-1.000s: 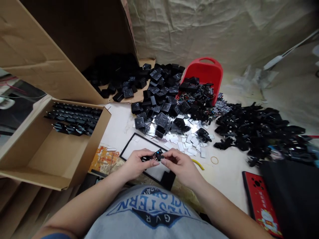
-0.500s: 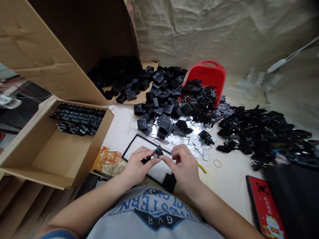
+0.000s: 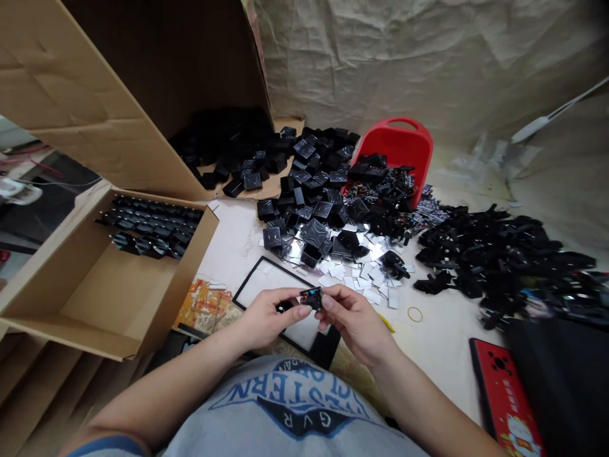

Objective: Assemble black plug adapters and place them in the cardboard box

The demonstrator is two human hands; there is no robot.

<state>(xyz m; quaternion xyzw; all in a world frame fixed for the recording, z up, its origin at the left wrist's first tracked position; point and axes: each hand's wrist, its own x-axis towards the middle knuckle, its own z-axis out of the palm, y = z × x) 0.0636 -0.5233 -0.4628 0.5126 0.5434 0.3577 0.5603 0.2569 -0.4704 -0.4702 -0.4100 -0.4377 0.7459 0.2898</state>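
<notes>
Between my two hands is a small black part point(image 3: 311, 298) with a bit of blue and red showing on it. My left hand point(image 3: 268, 317) pinches it from the left between thumb and fingers. From the right, my right hand point(image 3: 354, 317) grips its edge with thumb and fingertips closed. Both hands are above a black-framed white panel point(image 3: 266, 276) on the table. Beyond them lie loose silvery-white plates point(image 3: 375, 273) and a heap of black square housings point(image 3: 316, 231).
A red scoop point(image 3: 397, 143) holds black parts and small components. More black parts point(image 3: 476, 247) are piled at the right. An open carton point(image 3: 114, 285) with rows of black pieces stands left. A rubber band point(image 3: 415, 313) and a red phone-like object point(image 3: 509, 393) lie at the right.
My right hand has moved in, its fingers now closing on the black part's right side. The part has been turned and lies flatter between my hands.
</notes>
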